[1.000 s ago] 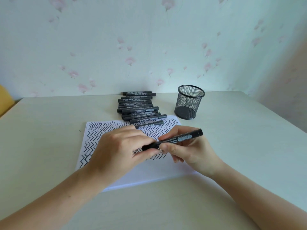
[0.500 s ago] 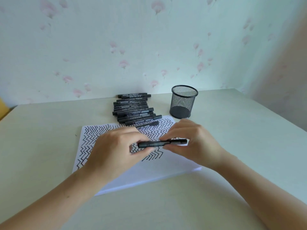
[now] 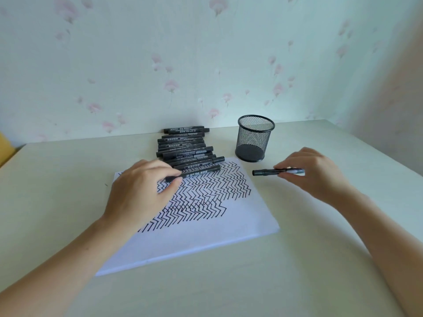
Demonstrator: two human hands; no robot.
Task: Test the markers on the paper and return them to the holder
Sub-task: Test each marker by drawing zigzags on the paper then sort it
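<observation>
Right hand [image 3: 313,172]: fingertips pinch a capped black marker [image 3: 266,172], level above the pale tabletop [image 3: 320,259], beside the black wire-mesh holder [image 3: 255,138].
Left hand [image 3: 139,195]: fingers curled on the nearest black marker [image 3: 201,173] of the row [image 3: 183,145].
Paper: white sheet with black zigzags [image 3: 206,220].

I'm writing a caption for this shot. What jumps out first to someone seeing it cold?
The white paper at the centre, covered in black zigzag lines, with a row of black markers behind it. The right hand holds a marker near the empty mesh holder; the left hand touches the nearest marker.
</observation>
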